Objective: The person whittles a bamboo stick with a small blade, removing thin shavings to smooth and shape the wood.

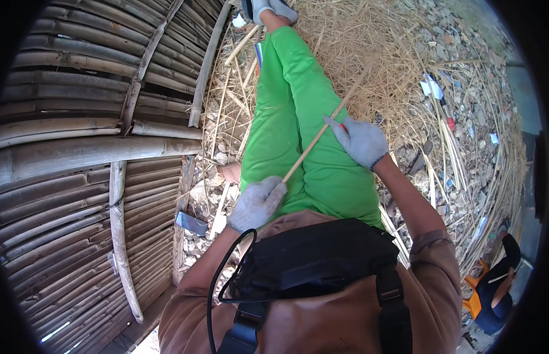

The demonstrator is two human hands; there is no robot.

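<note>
Bamboo wall [79,153] beside; straw-littered rubble ground [463,118] under green legs [298,118].

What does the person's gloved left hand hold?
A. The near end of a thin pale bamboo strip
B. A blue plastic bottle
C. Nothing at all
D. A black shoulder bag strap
A: the grey-gloved left hand is closed around the near end of the thin pale bamboo strip, which runs up across the green trousers to the grey-gloved right hand.

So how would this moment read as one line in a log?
left hand: grips near end of thin bamboo strip | right hand: holds strip midway, over green trousers | left side: bamboo platform | ground: straw
</note>
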